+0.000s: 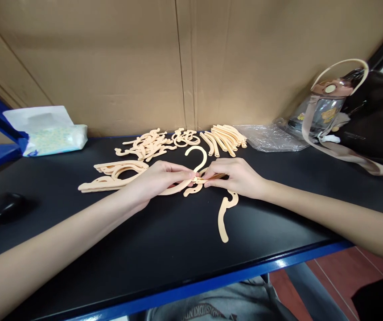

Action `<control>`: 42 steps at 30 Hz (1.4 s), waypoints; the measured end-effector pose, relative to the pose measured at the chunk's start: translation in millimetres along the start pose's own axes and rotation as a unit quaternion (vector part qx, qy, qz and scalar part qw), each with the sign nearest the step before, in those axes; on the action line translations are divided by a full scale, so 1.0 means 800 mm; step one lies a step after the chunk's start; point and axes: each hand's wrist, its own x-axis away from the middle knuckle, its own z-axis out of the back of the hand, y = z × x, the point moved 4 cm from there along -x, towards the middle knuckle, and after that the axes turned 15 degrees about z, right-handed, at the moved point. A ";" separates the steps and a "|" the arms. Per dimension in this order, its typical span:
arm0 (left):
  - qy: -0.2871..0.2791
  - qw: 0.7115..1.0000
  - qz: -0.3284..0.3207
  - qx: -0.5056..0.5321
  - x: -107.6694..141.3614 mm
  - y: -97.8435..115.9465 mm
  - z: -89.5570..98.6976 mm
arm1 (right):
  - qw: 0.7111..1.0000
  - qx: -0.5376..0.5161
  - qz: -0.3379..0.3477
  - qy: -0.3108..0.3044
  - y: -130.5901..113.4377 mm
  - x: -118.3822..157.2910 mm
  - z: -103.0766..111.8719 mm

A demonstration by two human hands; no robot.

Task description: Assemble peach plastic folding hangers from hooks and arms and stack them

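My left hand (156,180) and my right hand (236,176) meet over the middle of the black table, fingers pinched on a cream plastic clothes hanger. Its round hook (205,157) stands up between them, and a curved arm (174,189) sticks out below my left fingers. The joint at my fingertips is partly covered. Just below the joint shows a short notched piece (193,190). Nearer me, below my right hand, lies a loose curved hanger arm (223,218). Beside my left hand rest several folded hangers (100,183), stacked together.
Toward the back lie piles of short hanger pieces (151,145), hooks (187,138) and long arms (226,138). A clear plastic bag (271,137), a strapped bottle (325,111) and a black bag (378,116) are right; a tissue pack (55,139) and a mouse (0,207) left. Cardboard (127,67) stands behind.
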 end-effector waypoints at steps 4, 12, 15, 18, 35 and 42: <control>0.003 1.000 -0.014 -0.020 0.000 0.004 -0.003 | 1.000 -0.008 0.024 0.016 -0.001 0.000 -0.002; -0.005 0.999 -0.035 -0.005 -0.002 0.006 -0.005 | 0.999 -0.025 0.016 0.033 -0.002 0.000 -0.001; -0.003 0.999 -0.049 0.008 -0.001 0.010 -0.007 | 0.999 -0.028 0.012 0.032 -0.001 0.000 -0.001; -0.005 0.998 -0.050 0.023 -0.003 0.010 -0.010 | 0.998 -0.054 -0.010 0.039 0.002 0.000 -0.002; 0.042 0.995 -0.085 0.024 -0.004 0.002 -0.010 | 0.979 -0.138 -0.128 0.079 0.002 -0.003 -0.003; 0.039 0.990 -0.127 0.056 -0.003 -0.003 -0.022 | 0.966 -0.131 -0.136 0.178 0.019 0.000 0.010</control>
